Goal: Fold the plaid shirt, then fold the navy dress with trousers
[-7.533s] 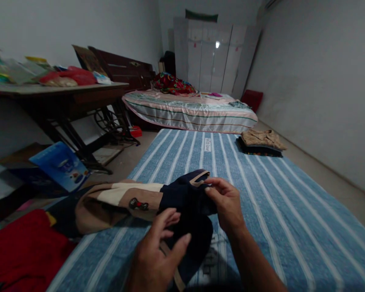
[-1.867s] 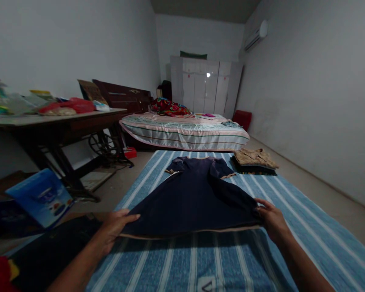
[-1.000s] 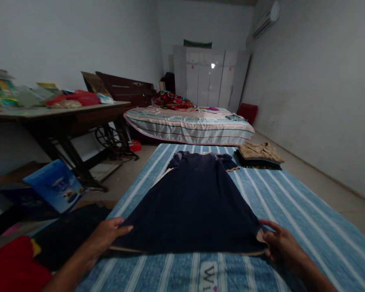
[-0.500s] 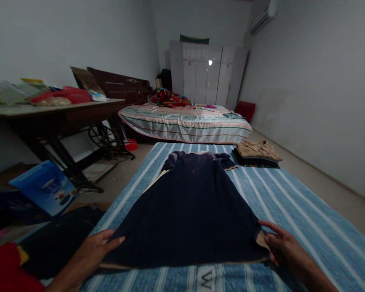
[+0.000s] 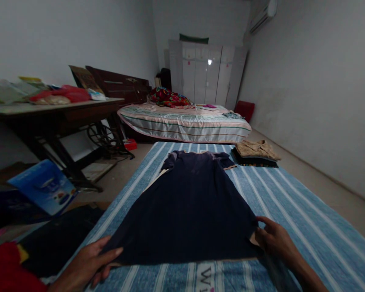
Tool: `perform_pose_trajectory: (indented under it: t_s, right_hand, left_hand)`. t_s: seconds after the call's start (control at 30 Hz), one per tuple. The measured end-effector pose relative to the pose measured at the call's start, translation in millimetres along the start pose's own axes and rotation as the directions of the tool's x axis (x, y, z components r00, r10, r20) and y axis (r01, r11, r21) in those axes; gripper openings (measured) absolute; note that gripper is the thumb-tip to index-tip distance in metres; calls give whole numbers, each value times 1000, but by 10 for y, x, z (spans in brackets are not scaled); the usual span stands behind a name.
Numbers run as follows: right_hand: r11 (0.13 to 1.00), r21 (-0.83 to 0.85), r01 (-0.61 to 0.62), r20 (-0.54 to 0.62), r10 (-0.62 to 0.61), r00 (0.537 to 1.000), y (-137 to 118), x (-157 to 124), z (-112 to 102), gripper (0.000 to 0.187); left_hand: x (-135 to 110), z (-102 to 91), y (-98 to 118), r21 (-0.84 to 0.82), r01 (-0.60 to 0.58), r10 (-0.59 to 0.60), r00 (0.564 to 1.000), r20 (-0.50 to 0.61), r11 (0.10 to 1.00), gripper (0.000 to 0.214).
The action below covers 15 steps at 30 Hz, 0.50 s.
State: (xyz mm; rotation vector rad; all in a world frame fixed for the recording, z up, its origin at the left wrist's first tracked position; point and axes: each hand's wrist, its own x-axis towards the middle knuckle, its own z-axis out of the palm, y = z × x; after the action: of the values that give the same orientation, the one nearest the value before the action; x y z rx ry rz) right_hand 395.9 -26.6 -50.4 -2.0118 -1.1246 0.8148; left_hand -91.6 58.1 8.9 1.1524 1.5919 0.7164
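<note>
A dark navy short-sleeved dress [image 5: 188,207] lies spread on the blue-and-white striped bed sheet [image 5: 295,219], its neckline away from me and its tan-edged hem towards me. At the hem's left corner my left hand [image 5: 89,259] pinches the cloth between thumb and fingers. My right hand [image 5: 272,239] grips the right corner, where a bit of the tan lining shows folded over. Some fingertips of both hands are hidden by the fabric.
Folded clothes [image 5: 255,154] are stacked at the bed's far right. On the left stand a sewing table [image 5: 88,106] and a blue box [image 5: 45,186], with dark clothing [image 5: 63,231] and red cloth [image 5: 10,267] nearer me. Another bed [image 5: 182,125] and a wardrobe [image 5: 203,73] stand beyond.
My right hand has moved slightly left and up, closing more firmly on the right hem corner. My left hand has shifted a little lower, its fingers now under the left corner.
</note>
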Motion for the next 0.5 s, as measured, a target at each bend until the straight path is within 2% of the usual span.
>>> perform_pose_trajectory:
  t_s: [0.17,0.3,0.37,0.5]
  right_hand:
    - [946,-318,57,-48,-76,996,-214,-103,1,46]
    - [772,-624,124,67,-105,992,-412,-174,38,39]
    - [716,-681,150,123,-91,988,-456,-172,44,42]
    - [728,-667,158,149,-77,986,-423,-141,2,48]
  left_hand:
    - [8,6,-23,0,1,-1,1000,-23,1000,45]
    - [16,6,-45,18,-6,6,1000,-22,1000,47]
    - [18,3,-54,22,-3,4,1000,-28,1000,48]
    - [14,-7,-43,39,13,-12,1000,-27,999,51]
